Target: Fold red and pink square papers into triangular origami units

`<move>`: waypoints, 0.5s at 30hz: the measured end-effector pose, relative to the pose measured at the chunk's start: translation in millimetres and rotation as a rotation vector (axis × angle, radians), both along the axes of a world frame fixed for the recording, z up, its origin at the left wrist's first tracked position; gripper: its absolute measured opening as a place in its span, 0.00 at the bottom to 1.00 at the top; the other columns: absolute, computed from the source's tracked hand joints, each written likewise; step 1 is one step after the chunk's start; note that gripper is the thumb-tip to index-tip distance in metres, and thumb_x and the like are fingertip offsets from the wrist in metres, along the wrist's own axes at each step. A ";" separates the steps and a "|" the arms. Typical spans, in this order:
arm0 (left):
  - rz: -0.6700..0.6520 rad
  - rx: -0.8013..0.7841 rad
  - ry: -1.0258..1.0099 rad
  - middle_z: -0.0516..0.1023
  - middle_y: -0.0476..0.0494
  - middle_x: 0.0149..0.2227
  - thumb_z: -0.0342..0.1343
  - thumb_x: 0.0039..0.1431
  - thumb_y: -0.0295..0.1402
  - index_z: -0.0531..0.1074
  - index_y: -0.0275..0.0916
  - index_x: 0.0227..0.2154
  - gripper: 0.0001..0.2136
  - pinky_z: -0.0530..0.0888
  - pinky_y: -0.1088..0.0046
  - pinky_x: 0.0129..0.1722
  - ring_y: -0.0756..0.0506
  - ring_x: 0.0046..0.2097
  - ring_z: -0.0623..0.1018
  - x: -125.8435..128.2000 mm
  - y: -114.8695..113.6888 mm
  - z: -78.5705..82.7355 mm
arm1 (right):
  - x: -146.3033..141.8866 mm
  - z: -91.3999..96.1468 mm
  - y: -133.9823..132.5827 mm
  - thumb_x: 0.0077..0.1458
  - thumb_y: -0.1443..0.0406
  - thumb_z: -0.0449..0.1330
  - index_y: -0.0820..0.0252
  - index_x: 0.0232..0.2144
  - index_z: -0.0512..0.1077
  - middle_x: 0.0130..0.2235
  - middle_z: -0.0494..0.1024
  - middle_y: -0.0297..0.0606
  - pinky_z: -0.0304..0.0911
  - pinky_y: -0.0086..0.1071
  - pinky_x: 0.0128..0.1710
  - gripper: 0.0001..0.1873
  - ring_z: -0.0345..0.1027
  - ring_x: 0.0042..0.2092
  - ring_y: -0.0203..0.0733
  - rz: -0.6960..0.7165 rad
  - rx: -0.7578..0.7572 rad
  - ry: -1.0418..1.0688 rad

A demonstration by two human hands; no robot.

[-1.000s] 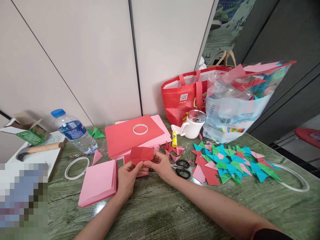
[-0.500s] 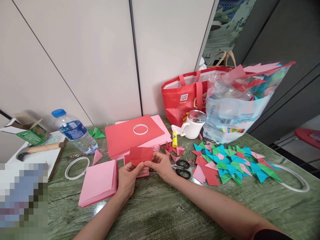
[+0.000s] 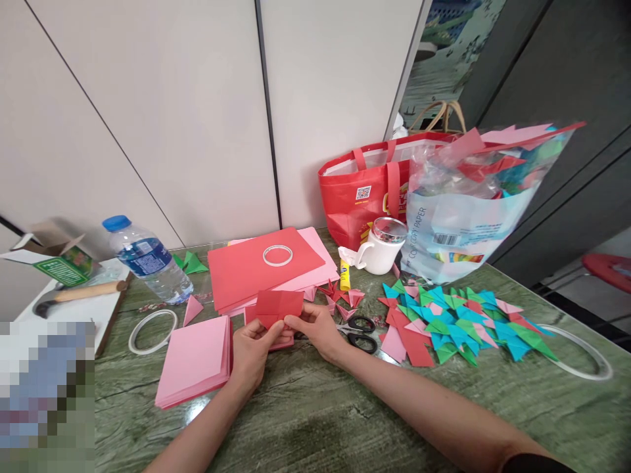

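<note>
Between my hands is a creased piece of red paper [image 3: 279,306], held up above the table. My left hand [image 3: 250,351] pinches its lower left edge with thumb and fingers. My right hand [image 3: 319,332] grips the lower right edge, its thumb close to the left thumb. Just left of my left hand lies a stack of pink paper squares [image 3: 192,355]. Black-handled scissors [image 3: 362,333] rest to the right of my right hand, their blades partly hidden. Small folded red and pink paper pieces [image 3: 340,295] lie behind them.
Larger red sheets [image 3: 246,269] bear a roll of tape [image 3: 277,255]. A water bottle [image 3: 148,259] stands left, near a hammer [image 3: 81,294]. A glue stick [image 3: 344,274], a white mug [image 3: 382,253] and bags [image 3: 458,223] stand behind a colourful pile of folded paper [image 3: 453,318].
</note>
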State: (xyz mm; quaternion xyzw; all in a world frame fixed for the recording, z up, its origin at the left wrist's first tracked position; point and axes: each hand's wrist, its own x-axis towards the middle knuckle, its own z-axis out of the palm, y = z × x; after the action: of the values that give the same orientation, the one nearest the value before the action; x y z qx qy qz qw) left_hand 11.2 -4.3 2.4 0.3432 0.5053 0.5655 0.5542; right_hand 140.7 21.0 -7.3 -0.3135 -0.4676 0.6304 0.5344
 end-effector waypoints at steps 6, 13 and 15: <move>-0.022 0.028 0.043 0.79 0.45 0.19 0.66 0.38 0.34 0.74 0.32 0.25 0.12 0.77 0.72 0.23 0.47 0.20 0.77 0.3 0.1 0.8 | 0.8 -4.1 2.5 0.41 0.56 0.66 0.61 0.25 0.74 0.26 0.76 0.34 0.63 0.33 0.32 0.13 0.66 0.27 0.38 -0.024 0.083 -0.038; -0.070 0.028 0.064 0.78 0.45 0.18 0.65 0.39 0.35 0.72 0.32 0.25 0.13 0.75 0.76 0.22 0.48 0.20 0.77 0.2 1.0 5.5 | 0.2 -6.6 3.8 0.44 0.56 0.64 0.62 0.28 0.73 0.27 0.76 0.34 0.64 0.31 0.30 0.14 0.66 0.28 0.36 0.034 0.086 -0.090; -0.063 0.034 0.079 0.78 0.46 0.17 0.65 0.39 0.36 0.72 0.32 0.24 0.12 0.76 0.75 0.22 0.48 0.19 0.76 -0.1 0.5 5.2 | 0.8 -6.2 4.3 0.43 0.58 0.65 0.62 0.31 0.73 0.30 0.77 0.35 0.65 0.32 0.33 0.15 0.68 0.30 0.37 0.064 0.082 -0.099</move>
State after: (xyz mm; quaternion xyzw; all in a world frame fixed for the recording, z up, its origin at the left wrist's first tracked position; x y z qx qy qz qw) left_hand 11.1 -3.8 7.6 0.3906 0.5059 0.5422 0.5455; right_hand 141.5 25.3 -13.4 -0.3068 -0.5288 0.6112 0.5026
